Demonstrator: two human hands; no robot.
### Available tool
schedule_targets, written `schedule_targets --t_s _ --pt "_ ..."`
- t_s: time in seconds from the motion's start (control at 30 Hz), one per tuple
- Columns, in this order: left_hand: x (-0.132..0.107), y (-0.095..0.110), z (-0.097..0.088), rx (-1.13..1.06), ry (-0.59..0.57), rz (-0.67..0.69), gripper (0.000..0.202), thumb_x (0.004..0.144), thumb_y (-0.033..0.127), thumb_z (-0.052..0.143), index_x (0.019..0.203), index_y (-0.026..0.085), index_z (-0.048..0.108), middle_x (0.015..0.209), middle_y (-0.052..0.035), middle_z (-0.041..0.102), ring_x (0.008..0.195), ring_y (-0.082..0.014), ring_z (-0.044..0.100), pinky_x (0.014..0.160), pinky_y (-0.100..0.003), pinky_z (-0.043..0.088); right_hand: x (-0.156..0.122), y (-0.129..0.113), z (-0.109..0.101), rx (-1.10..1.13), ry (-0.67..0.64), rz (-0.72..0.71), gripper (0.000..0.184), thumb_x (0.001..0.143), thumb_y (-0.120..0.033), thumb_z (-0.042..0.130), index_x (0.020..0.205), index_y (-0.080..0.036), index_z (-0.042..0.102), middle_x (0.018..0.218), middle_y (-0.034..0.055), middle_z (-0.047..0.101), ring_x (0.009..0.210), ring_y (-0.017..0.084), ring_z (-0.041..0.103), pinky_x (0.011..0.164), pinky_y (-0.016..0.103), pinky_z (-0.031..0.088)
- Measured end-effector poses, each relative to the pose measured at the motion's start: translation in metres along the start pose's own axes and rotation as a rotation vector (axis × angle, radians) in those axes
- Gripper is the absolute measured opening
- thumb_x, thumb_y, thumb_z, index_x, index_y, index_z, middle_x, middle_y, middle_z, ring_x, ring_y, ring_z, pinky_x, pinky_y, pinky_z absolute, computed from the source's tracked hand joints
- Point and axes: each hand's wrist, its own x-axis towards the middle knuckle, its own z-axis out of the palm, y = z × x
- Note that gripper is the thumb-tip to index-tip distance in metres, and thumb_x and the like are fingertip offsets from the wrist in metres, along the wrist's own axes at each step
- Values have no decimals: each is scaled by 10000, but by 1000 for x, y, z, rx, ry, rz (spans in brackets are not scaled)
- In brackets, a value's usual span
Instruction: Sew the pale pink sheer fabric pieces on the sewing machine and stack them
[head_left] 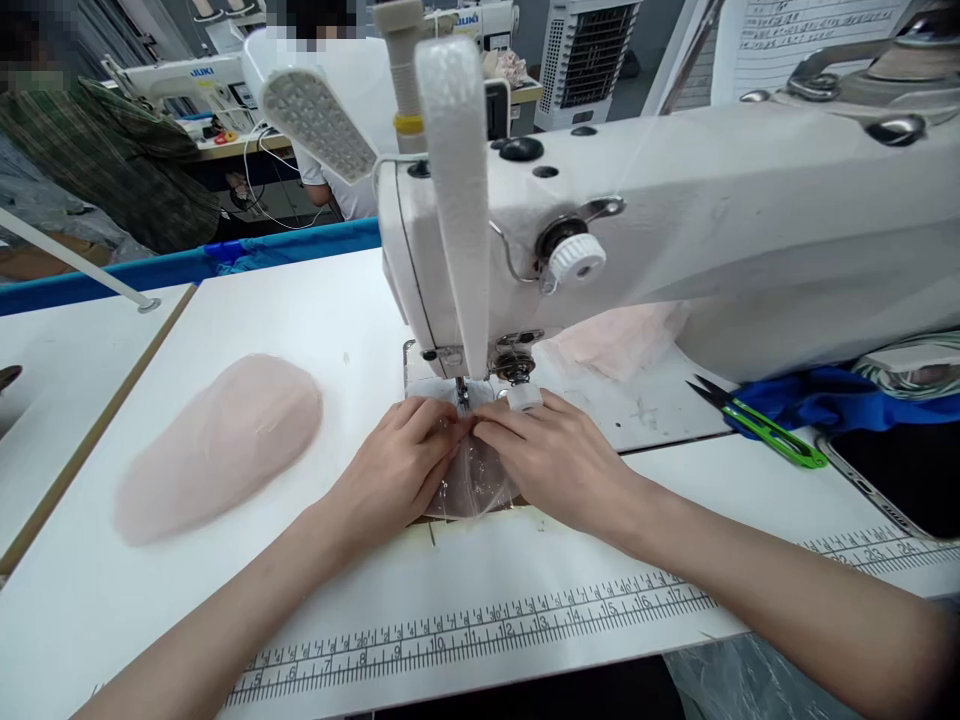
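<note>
Both hands work at the needle area of a white sewing machine (645, 210). My left hand (409, 455) pinches the left side of a thin, sheer piece of fabric (469, 480), right in front of the presser foot (462, 393). My right hand (559, 460) has its fingers closed on the fabric's other side, close to the foot. The sheer piece hangs toward me between the two hands, over the table's front part. Its edge under the foot is hidden by my fingertips.
A pale pink sheer piece (225, 445) lies left on the white table. More pink fabric (622, 340) sits behind the needle. Green thread snips (780, 425), blue cloth (847, 395) and a phone-like dark device (900, 475) lie right. Two people (112, 160) sit beyond the blue-edged table.
</note>
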Motion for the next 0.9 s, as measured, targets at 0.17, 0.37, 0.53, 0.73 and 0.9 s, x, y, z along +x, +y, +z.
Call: schedule_targets --t_s 0.17,0.37,0.53,0.73,0.9 --pt "-4 10 7 62 -7 -41 375 935 284 482 1261 117 563 1215 -158 545 1121 -285 524 883 -452 543 3 3 -1 -42 -116 41 242 827 -94 472 985 -100 655 929 107 712 919 236 590 902 371 378" --pt "-10 19 15 260 58 -31 413 961 299 447 1318 108 525 1336 -173 550 1252 -303 516 976 -467 520 5 8 -1 -41 -107 43 262 835 -112 470 1024 -94 651 879 116 709 985 242 574 943 376 344" --pt "-8 21 14 337 72 -16 401 961 306 455 1287 98 563 1307 -167 590 1265 -306 510 989 -456 520 6 8 1 -51 -91 47 275 826 -107 477 1039 -91 650 838 105 710 995 241 576 941 371 338" --pt "-7 22 14 366 71 -14 390 964 308 452 1264 96 583 1288 -165 604 1247 -299 528 970 -444 535 6 8 1 -63 -96 45 278 832 -110 474 1045 -92 652 820 99 711 990 243 583 946 373 332" --pt "-6 24 14 373 72 -10 391 966 308 445 1260 91 585 1282 -168 607 1245 -302 529 957 -445 544 5 7 0 -66 -105 42 271 841 -112 463 1030 -102 658 846 105 712 994 238 584 970 374 325"
